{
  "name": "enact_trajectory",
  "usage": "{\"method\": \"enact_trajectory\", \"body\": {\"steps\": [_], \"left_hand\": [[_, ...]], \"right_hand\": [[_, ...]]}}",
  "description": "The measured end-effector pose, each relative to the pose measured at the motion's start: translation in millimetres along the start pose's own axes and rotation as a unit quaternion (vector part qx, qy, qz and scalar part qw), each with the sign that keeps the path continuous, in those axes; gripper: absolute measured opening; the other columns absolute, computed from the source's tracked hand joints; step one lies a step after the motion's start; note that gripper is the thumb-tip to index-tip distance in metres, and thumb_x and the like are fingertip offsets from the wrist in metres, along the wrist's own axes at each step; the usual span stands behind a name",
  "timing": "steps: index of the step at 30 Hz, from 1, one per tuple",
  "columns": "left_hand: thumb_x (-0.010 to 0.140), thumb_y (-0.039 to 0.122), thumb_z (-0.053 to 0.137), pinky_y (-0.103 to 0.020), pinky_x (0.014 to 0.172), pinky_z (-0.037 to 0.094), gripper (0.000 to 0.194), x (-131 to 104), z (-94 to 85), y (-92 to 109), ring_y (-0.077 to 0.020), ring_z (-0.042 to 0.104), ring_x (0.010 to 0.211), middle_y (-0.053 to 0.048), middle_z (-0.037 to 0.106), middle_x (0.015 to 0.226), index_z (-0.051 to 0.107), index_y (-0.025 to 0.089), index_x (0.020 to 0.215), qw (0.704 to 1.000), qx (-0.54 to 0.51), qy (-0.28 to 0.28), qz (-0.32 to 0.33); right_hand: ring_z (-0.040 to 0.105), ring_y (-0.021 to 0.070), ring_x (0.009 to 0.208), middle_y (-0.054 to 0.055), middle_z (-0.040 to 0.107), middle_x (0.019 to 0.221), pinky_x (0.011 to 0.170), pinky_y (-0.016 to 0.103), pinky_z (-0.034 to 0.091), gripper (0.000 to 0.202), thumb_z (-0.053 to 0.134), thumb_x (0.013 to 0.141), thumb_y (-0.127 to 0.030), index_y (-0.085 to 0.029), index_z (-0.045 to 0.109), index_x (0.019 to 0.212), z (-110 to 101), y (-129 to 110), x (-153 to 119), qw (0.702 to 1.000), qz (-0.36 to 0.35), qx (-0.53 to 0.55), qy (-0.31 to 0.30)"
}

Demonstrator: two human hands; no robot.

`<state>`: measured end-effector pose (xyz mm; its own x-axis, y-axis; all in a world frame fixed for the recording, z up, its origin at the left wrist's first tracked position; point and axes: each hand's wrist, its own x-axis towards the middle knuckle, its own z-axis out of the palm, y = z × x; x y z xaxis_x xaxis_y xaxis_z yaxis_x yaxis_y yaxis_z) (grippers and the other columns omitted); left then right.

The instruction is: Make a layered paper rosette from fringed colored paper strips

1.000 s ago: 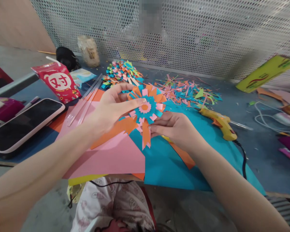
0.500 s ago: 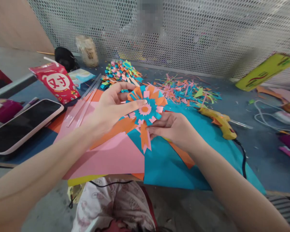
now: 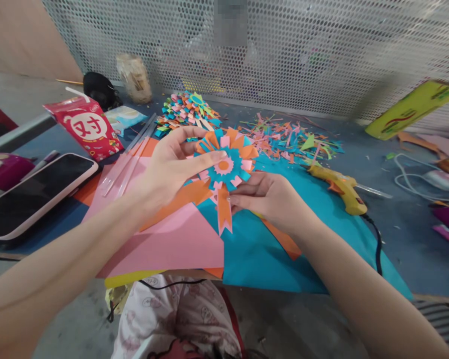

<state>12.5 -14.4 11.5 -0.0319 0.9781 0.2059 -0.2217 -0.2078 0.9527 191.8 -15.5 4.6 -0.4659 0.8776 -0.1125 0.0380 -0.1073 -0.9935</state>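
Note:
A paper rosette of blue, orange and pink strips is held up over the coloured sheets. My left hand grips its left side, the thumb lying on the front near the pink and orange centre and the fingers behind. Below the flower hangs a forked ribbon tail, orange over pink. My right hand pinches the tail near its top from the right; its other fingertips are hidden behind the rosette. Under both hands lie a pink sheet and a blue sheet.
A yellow glue gun lies on the right, its black cord trailing forward. Behind are paper scraps and a pile of rosettes. On the left are clear glue sticks, a phone and a red snack bag.
The ribbon tail has swung to hang straighter, its orange face turned more to me. The rosette has shifted very slightly left and up. Both hands keep their hold.

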Motion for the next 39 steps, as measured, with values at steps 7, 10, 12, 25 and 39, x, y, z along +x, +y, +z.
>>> {"method": "enact_trajectory", "body": {"steps": [7, 10, 12, 25, 39], "left_hand": [[0.061, 0.017, 0.079, -0.021, 0.052, 0.050, 0.036, 0.1, 0.8, 0.8, -0.0099, 0.063, 0.056, 0.004, 0.062, 0.067, 0.057, 0.017, 0.090, 1.000, -0.001, 0.005, -0.006], [0.061, 0.016, 0.078, -0.020, 0.051, 0.049, 0.035, 0.2, 1.1, 1.1, -0.0089, 0.062, 0.055, 0.005, 0.063, 0.066, 0.057, 0.017, 0.089, 1.000, -0.008, 0.002, -0.004], [0.060, 0.015, 0.078, -0.020, 0.051, 0.049, 0.036, 0.3, 1.2, 1.2, -0.0084, 0.062, 0.055, 0.006, 0.063, 0.066, 0.056, 0.018, 0.089, 1.000, -0.010, 0.006, -0.006], [0.062, 0.012, 0.075, -0.018, 0.047, 0.047, 0.035, 0.2, 1.0, 2.6, -0.0091, 0.063, 0.053, 0.005, 0.065, 0.067, 0.054, 0.017, 0.089, 1.000, -0.011, -0.004, -0.001], [0.061, 0.015, 0.076, -0.020, 0.049, 0.048, 0.036, -1.9, 1.5, 5.8, -0.0088, 0.061, 0.053, 0.003, 0.066, 0.068, 0.054, 0.017, 0.090, 1.000, -0.010, -0.012, -0.026]], "right_hand": [[0.071, 0.0168, 0.062, -0.003, 0.071, 0.063, 0.057, 0.027, 0.059, 0.027, 0.080, 0.054, -0.018, -0.020, 0.053, 0.057, -0.1, -0.9, -0.6, 1.000, 0.002, 0.007, -0.006], [0.070, 0.0158, 0.059, -0.004, 0.071, 0.061, 0.055, 0.025, 0.058, 0.029, 0.080, 0.053, -0.018, -0.020, 0.052, 0.055, 0.3, -1.6, -0.6, 1.000, 0.005, 0.010, 0.001], [0.070, 0.0154, 0.059, -0.004, 0.071, 0.061, 0.055, 0.025, 0.058, 0.030, 0.081, 0.052, -0.019, -0.020, 0.051, 0.054, 0.8, -2.0, -0.6, 1.000, 0.009, 0.009, 0.004], [0.070, 0.0167, 0.064, -0.003, 0.070, 0.062, 0.058, 0.027, 0.058, 0.035, 0.082, 0.051, -0.024, -0.020, 0.048, 0.054, -0.7, -1.2, -0.9, 1.000, -0.011, -0.019, 0.015], [0.072, 0.0194, 0.071, -0.003, 0.069, 0.063, 0.061, 0.029, 0.059, 0.041, 0.080, 0.050, -0.017, -0.022, 0.040, 0.054, -0.9, -1.2, -1.4, 0.999, 0.011, 0.000, 0.041]]}}
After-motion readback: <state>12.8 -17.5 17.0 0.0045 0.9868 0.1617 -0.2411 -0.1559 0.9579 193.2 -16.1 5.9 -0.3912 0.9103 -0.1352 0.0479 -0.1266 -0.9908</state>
